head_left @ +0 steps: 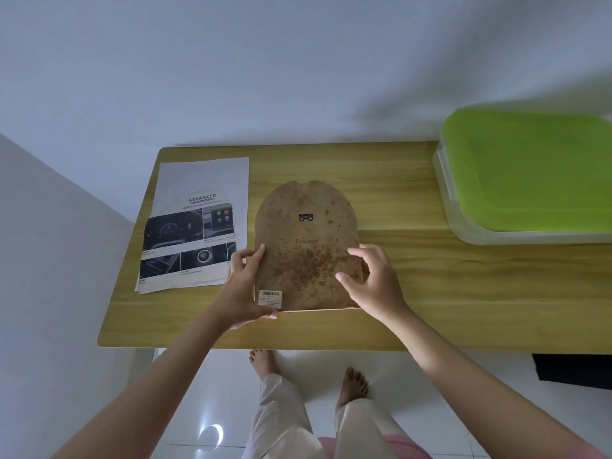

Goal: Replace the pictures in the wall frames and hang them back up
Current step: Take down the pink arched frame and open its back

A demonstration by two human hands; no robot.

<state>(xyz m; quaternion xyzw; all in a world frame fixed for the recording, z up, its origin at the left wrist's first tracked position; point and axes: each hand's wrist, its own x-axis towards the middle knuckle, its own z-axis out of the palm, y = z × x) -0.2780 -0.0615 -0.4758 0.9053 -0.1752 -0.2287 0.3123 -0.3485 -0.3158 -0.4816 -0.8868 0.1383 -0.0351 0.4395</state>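
Note:
A wall frame [306, 250] lies face down on the wooden table [414, 293], its stained brown backing board up, with a small metal hanger near the rounded top and a barcode label at the near left corner. My left hand [246, 286] grips the frame's left edge and near left corner, thumb under the label. My right hand [371, 279] hovers at the right edge with fingers bent, touching or just above the board. A printed picture sheet [195, 226] with car-interior photos lies flat to the left of the frame.
A clear plastic box with a green lid [526, 173] stands on the table's back right. White walls close in behind and to the left. My bare feet stand on white floor tiles below the table's near edge.

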